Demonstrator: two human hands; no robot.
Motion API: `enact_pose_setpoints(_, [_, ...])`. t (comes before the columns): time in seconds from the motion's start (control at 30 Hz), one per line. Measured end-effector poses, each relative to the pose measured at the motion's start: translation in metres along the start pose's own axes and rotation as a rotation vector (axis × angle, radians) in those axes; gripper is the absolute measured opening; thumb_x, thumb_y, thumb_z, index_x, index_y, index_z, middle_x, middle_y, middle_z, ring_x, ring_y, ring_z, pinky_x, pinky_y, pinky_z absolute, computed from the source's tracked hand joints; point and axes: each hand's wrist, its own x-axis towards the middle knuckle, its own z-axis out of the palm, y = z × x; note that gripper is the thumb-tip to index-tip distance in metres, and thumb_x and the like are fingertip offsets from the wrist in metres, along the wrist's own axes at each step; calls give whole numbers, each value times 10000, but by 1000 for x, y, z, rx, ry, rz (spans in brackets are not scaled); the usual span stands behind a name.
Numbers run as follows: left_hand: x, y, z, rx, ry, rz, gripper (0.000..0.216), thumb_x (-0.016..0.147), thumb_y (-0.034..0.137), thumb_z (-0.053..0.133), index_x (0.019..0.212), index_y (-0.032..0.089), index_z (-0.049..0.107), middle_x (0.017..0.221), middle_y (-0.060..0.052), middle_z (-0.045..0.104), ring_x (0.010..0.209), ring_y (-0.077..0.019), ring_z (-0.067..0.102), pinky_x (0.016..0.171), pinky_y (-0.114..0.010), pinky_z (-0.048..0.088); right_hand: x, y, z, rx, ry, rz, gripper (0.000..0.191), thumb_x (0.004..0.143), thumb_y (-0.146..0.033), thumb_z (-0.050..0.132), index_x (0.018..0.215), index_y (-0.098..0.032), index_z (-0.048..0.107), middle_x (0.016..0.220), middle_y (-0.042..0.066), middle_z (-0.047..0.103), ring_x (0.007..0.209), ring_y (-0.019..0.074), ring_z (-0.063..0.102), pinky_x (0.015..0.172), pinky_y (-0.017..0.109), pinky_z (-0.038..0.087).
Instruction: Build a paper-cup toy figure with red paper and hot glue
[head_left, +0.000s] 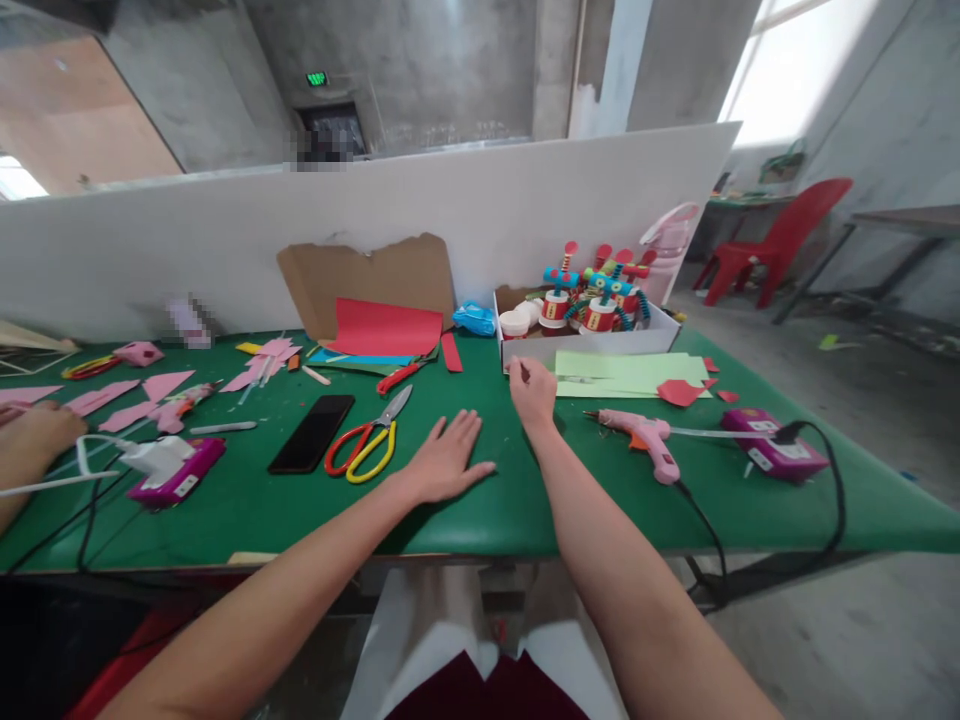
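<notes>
My left hand point(446, 460) lies flat on the green table point(247, 505), fingers stretched out, holding nothing. Red and yellow scissors point(367, 440) lie just to its left, beside a black phone point(313, 432). My right hand point(531, 388) is loosely curled just in front of the white box point(581, 343), at the left edge of the light green paper sheets point(630, 372). Whether its fingers pinch anything I cannot make out. A pink glue gun point(645, 438) lies to the right of that hand.
The white box holds several colourful paper-cup figures point(596, 290). Red paper point(386, 328) leans on cardboard by the white partition. Pink paper pieces point(150, 395) lie at left, where another person's hand point(34, 435) rests. Purple power blocks point(772, 445) point(176, 475) trail cables.
</notes>
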Motion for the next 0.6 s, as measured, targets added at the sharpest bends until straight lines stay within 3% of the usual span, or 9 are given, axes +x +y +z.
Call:
enact_pose_setpoints(0.1, [16,9,-4,-49,-19,173,767,921,634,214,1523,164,157,1592,-116,152,1477,-229,89,1182,-427,89,-1,1,-4,17,11,32,385,895,-364,392,726,-178,684,704,61,693,626,166,578,663,276,425])
enact_pose_setpoints(0.2, [35,-7,-12,-79,42,8,732,941,591,197,1518,143,163,1589,-143,151,1476,-252,85,1175,-467,79,-1,3,-8,39,14,67,399,895,-377,380,738,-173,685,683,58,687,627,169,584,655,275,430])
enact_pose_setpoints(0.27, [41,-17,-14,-75,19,-93,728,944,580,192,1511,123,177,1587,-159,152,1475,-268,87,1170,-490,84,0,2,-7,43,15,74,395,892,-376,384,737,-172,684,687,59,690,629,171,587,661,278,434])
enact_pose_setpoints(0.37, [41,-13,-9,-73,-28,64,724,938,590,212,1505,141,196,1593,-133,151,1478,-249,79,1178,-475,59,0,-5,-5,27,14,58,376,887,-362,398,720,-177,680,713,64,699,638,171,589,675,287,440])
enact_pose_setpoints(0.5, [41,0,-11,-173,-56,381,587,961,503,248,1459,199,312,1556,-74,312,1448,-224,211,1189,-413,86,-10,-31,-9,136,-59,-92,345,898,-344,412,724,-198,673,760,56,706,693,163,614,693,272,460])
enact_pose_setpoints(0.6, [51,-8,-18,-247,29,300,469,959,358,297,1345,149,460,1403,-93,517,1344,-249,366,1136,-356,248,-26,-54,-11,297,-249,-305,335,913,-348,426,709,-214,656,749,33,690,733,149,630,714,248,474])
